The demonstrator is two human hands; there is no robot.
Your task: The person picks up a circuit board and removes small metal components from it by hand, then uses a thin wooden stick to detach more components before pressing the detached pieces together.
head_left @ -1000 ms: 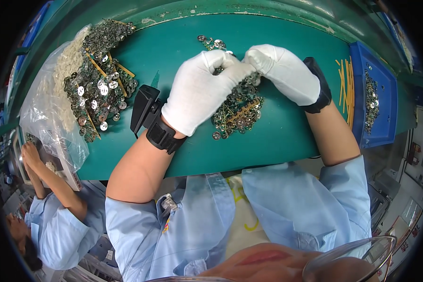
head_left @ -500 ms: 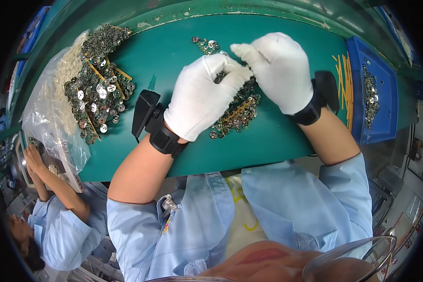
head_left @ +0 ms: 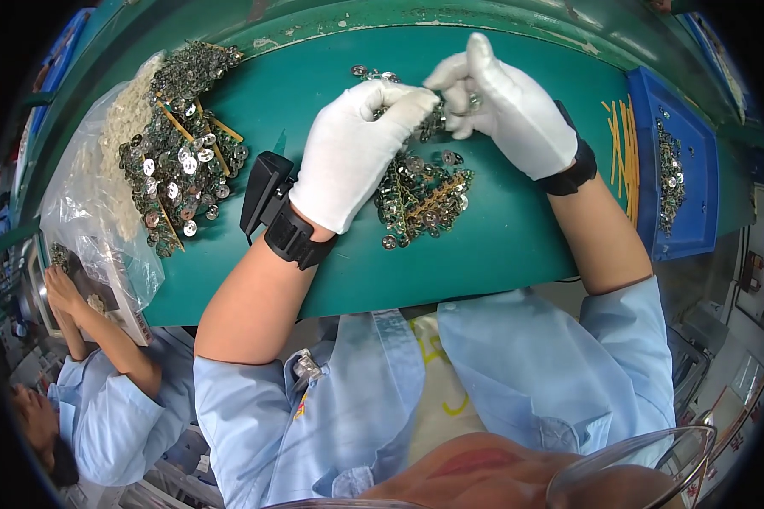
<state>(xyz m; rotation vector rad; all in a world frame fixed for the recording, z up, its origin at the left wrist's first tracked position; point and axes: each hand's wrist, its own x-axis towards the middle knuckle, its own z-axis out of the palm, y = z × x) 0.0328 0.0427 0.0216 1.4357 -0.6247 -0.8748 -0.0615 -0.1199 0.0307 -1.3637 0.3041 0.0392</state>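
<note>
My left hand (head_left: pixel 356 148), in a white glove, pinches a small cluster of silvery, disc-shaped metal parts (head_left: pixel 433 125) between thumb and fingers. Close by on the right, my gloved right hand (head_left: pixel 514 110) has one digit raised and the others curled. A small glinting part (head_left: pixel 474 102) shows among those curled fingers; its exact kind is unclear. Below both hands, a loose pile of round metal parts with green and yellowish bits (head_left: pixel 420 204) lies on the green mat (head_left: pixel 348 288). A few more discs (head_left: pixel 372 75) lie beyond my left hand.
At left, a large heap of disc parts (head_left: pixel 182 157) with yellow strips rests beside pale pieces on clear plastic (head_left: pixel 93 212). Yellow sticks (head_left: pixel 624 157) lie by a blue tray (head_left: pixel 700 204) holding similar parts. A co-worker (head_left: pixel 115 407) works at lower left.
My right hand has drawn slightly away from the left and turned, one digit now raised. The left hand has shifted a little left and away from me, uncovering more of the pile.
</note>
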